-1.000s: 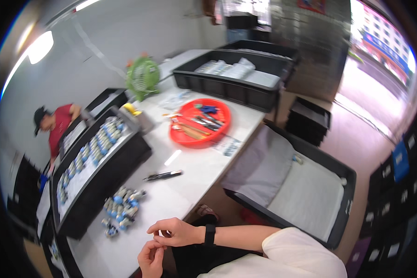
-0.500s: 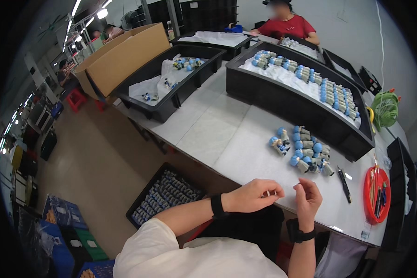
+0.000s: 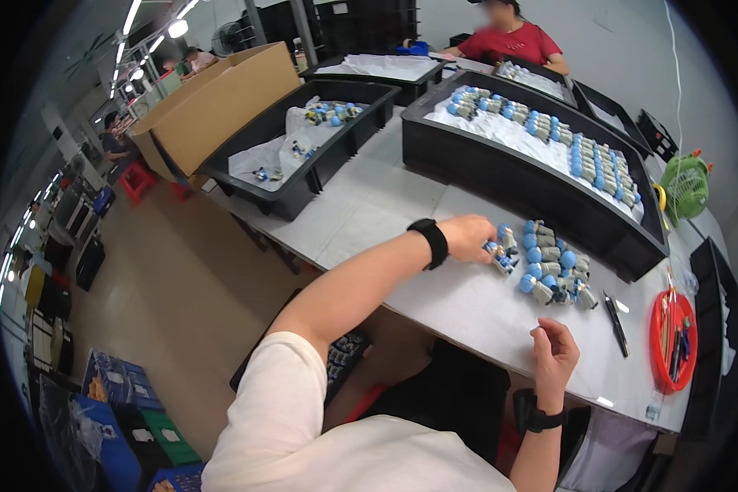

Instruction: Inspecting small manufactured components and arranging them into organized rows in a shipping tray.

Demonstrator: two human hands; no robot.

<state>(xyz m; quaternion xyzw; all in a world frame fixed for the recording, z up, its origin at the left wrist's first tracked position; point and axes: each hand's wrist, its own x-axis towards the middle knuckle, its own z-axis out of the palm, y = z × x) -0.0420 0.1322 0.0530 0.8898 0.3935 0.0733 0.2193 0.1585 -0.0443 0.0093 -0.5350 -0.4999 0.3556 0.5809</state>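
Observation:
My left hand (image 3: pixel 467 238) reaches out over the white tabletop, fingers curled at a small blue-headed figurine (image 3: pixel 503 261) in the loose pair left of the group. Its fingertips are partly hidden, but they close on the figurine's side. The other figurine of the pair (image 3: pixel 507 236) lies just behind. Several more blue-headed, grey-bodied figurines (image 3: pixel 541 256) lie close together to the right. Near the table's front edge, my right hand (image 3: pixel 556 354) is raised with thumb and forefinger bent together; anything between them is too small to make out.
A black tray (image 3: pixel 533 176) of figurines on white lining stands behind the group; another black tray (image 3: pixel 287 197) is farther left. At right lie a black pen (image 3: pixel 617 326) and a red basket (image 3: pixel 658 379) of tools. A person in red (image 3: pixel 521 45) sits across the table.
My left hand has moved forward from beside my right hand to the loose pair of figurines. My right hand has stayed near the table's front edge.

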